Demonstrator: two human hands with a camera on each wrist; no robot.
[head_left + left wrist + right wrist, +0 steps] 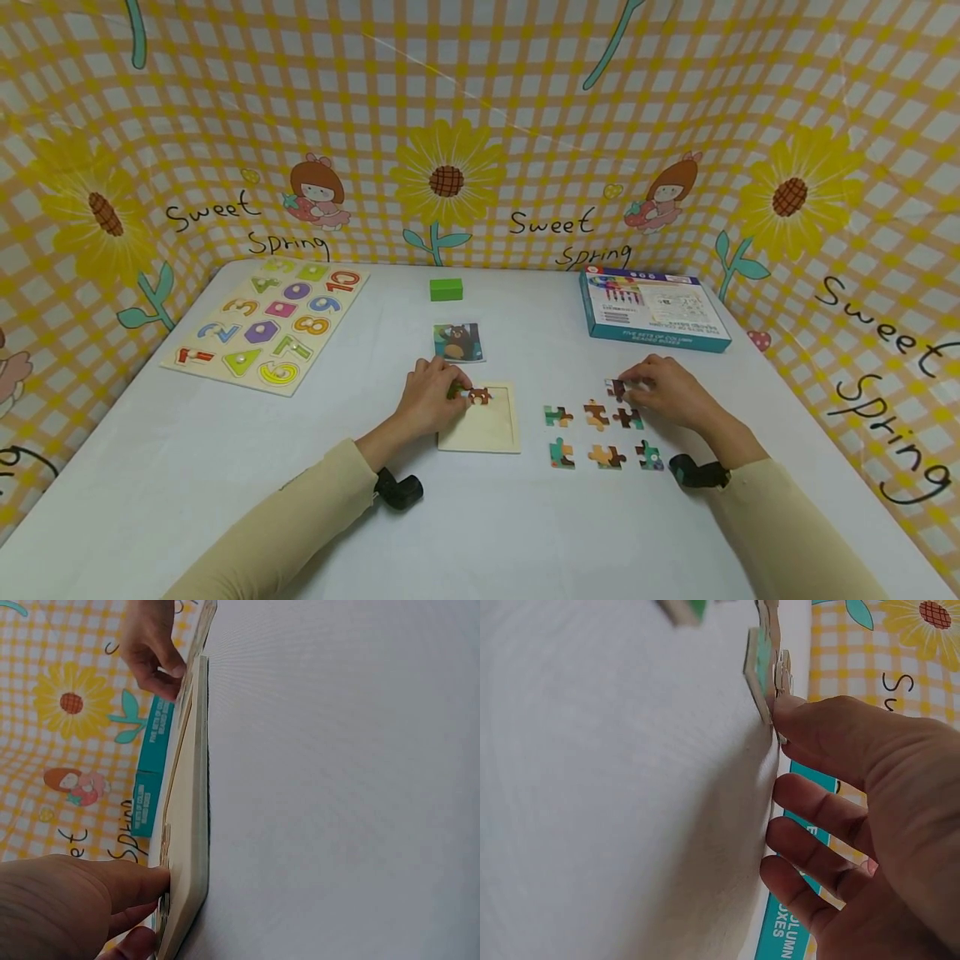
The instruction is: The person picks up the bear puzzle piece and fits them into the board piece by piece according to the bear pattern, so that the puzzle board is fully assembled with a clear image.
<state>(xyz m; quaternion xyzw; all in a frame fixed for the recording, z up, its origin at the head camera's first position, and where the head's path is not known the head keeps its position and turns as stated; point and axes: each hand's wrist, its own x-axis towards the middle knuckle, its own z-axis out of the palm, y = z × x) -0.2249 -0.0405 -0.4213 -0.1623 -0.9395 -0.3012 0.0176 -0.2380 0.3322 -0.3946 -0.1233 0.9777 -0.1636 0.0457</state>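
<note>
My left hand [431, 398] is at the upper left of a square wooden puzzle tray [480, 439], thumb and fingers pinching a green-edged jigsaw piece [454, 389]. Right beside it in the tray lies a brown bear-face piece [480, 396]. In the left wrist view the fingertips [159, 881] are right at the tray's surface. My right hand [666, 392] pinches a dark brown and white jigsaw piece [617, 388] between thumb and finger, close over the table. Below it several loose pieces, among them a tan one [596, 413] and a green one [561, 452], lie in two rows.
Behind the tray lies a bear picture card [459, 342], with a green block [446, 289] farther back. A number-and-shape board [270, 325] is at the left. A blue-green boxed set [652, 308] sits at the back right, before the patterned cloth backdrop [480, 100].
</note>
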